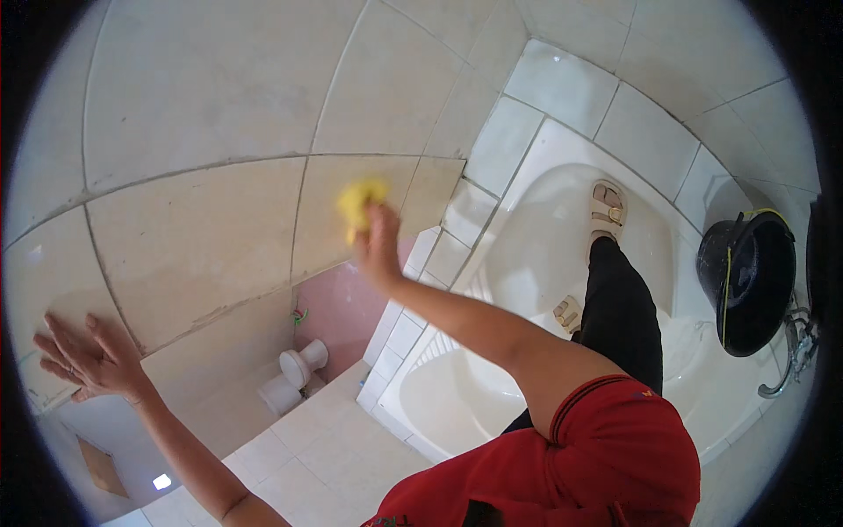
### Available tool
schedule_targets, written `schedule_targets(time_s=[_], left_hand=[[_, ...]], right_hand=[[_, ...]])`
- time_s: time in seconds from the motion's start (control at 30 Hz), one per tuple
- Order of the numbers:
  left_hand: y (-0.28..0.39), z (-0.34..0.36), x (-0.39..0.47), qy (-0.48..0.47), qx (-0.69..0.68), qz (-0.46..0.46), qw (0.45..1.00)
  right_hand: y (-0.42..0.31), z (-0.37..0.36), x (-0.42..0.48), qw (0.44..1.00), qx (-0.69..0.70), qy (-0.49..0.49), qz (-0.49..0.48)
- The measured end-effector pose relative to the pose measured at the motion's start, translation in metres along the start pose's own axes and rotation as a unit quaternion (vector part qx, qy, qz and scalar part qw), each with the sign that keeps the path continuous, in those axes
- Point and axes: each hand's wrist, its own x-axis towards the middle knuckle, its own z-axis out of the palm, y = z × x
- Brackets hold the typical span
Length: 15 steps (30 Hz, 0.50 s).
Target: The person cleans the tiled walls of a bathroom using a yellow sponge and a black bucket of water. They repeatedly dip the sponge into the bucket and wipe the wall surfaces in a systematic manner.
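Observation:
My right hand [382,250] grips a yellow cloth or sponge [362,201] against a beige wall tile [359,174]. Both the hand and the yellow thing are blurred, and which of the two it is I cannot tell. Far to the left, my left hand [92,362] rests on the tiled wall with its palm towards it and its fingers spread; a ring shows on one finger. Dirty grout lines [217,163] run between the tiles above and between the hands.
I stand in a white bathtub [527,244] in sandals [609,204]. A black bucket [744,283] with a yellow-edged handle sits on the tub's right rim, near a chrome tap [793,356]. Beyond the tub's tiled ledge [444,260], a white toilet [296,369] stands lower down.

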Motion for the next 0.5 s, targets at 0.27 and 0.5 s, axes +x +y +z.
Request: schedule_targets(time_s=[0.27,0.5], left_hand=[[0.012,-0.009,0.006,0.019,-0.031,0.006,0.999],[0.015,-0.016,0.009,-0.001,-0.018,-0.035,0.999]], right_hand=[[0.001,-0.033,0.086,0.999,-0.014,0.035,-0.024],[-0.145,-0.021,0.133,0.978,0.037,-0.051,-0.200]])
